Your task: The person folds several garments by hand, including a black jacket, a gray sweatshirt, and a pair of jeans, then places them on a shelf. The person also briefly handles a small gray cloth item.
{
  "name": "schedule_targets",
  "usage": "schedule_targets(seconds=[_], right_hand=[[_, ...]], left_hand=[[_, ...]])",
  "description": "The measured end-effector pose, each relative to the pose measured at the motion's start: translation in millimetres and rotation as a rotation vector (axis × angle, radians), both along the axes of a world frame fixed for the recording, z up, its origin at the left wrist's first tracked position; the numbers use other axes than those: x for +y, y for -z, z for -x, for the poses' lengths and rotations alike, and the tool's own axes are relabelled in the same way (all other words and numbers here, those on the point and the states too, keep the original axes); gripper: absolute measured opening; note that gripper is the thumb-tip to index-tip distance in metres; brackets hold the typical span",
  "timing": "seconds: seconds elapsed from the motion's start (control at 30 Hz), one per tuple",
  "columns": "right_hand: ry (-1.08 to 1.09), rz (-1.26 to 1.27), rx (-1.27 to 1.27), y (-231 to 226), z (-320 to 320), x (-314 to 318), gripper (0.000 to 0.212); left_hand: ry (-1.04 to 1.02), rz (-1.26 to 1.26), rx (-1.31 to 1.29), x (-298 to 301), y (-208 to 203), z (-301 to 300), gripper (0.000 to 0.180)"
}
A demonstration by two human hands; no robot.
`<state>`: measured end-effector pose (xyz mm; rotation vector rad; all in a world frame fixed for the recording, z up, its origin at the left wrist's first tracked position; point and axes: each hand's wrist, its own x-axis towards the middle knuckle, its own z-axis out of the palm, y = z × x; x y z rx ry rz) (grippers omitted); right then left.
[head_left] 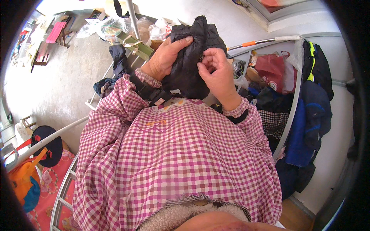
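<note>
Currently, we are holding the black quilted garment (187,71) up in front of the chest, between both hands. With the left hand (165,56) we are clamping its left side, the thumb pressing flat on the near face. With the right hand (220,75) we are bringing thumb and bent fingers close together at its right side; we cannot tell whether they are pinching the fabric or some small item. Around the left forearm we are wearing a black strap (148,92), and over the body a pink-and-white checked smock (181,154). Beyond the left hand, a green box (137,46) with a pale ribbon is standing near clear plastic bags (111,27). To the right, a dark red bag (269,71) is resting inside a white metal rail (295,104), and dark blue jackets (316,106) are hanging outside it. At lower left, a round black hat (52,148) is lying near red floral bedding (54,183).
</note>
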<state>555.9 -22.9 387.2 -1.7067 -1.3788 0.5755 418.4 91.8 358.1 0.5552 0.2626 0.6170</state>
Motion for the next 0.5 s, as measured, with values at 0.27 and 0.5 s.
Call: schedule_targets(seconds=[0.27,0.5], right_hand=[[-0.156,0.291,0.648,-20.0,-15.8,-4.4,0.022],[-0.086,0.175,0.286,-24.6,-17.0,-12.7,0.02]], left_hand=[[0.012,-0.047,0.115,3.3,1.8,0.0,0.026],[-0.031,-0.049,0.081,0.5,-0.2,4.2,0.025]])
